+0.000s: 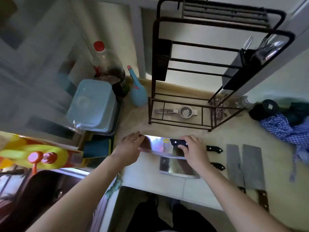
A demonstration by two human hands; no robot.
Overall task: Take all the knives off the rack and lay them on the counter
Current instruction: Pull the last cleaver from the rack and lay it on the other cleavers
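Pale counter (167, 186) runs under both hands, with a black rack (217, 47) standing at the back against the wall. I see no knife left in the rack's slots, only some forks in a side holder (260, 52), and that part is blurry.

Both hands hold one big shiny cleaver (160, 146) just above the counter, in front of the rack. Its blade lies flat and points left. Its black handle points right. The right hand (192, 151) is wrapped over the handle, fingers closed on it. The left hand (132, 146) pinches the far end of the blade with flat fingers.

Four more knives already lie on the counter. One shiny cleaver (177, 168) sits right under the held one, close to the counter's front edge. Part of it hides under the right hand. A black handle (214, 149) pokes out beside that hand, but I cannot tell what blade it goes with. Two gray cleavers (244, 164) lie side by side further right, handles pointing toward the person.

This looks like the last knife, so the job seems almost done.

To set it down well, keep the blade flat and lower it slowly. Put it on bare counter behind the other shiny one, not on top of it, so metal does not scrape metal. Keep the left fingers on the flat side, away from the sharp edge. Let the blade end touch down first, slide those fingers off, then let go of the handle.
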